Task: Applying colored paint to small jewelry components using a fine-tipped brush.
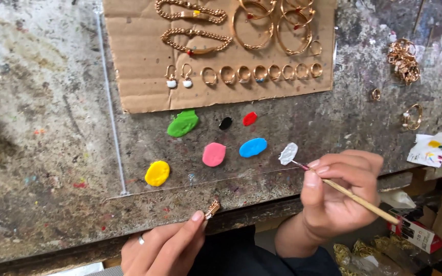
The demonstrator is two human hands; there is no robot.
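Right hand (336, 197) has a narrow pinch grip on a thin wooden brush (356, 198), fingers close behind the bristle end, handle trailing to 4 o'clock. Tip rests in the white paint blob (288, 153). Brush looks light and stiff; hold low near the tip gives fine control, prob. best spot.

Left hand (162, 250) pinches a small gold piece (212, 209) betw. thumb and forefinger at the desk (42, 153) front edge, approx. 9 o'clock from the brush hand. Piece looks tiny, hard, smooth metal, likely slippery; edge-on pinch suits it.

Outward: blue (253, 147), pink (214, 154), yellow (157, 173), green (182, 123), black and red blobs toward 11 o'clock. Beyond, at 12, cardboard sheet (144, 66) w/ gold rings and bracelets.
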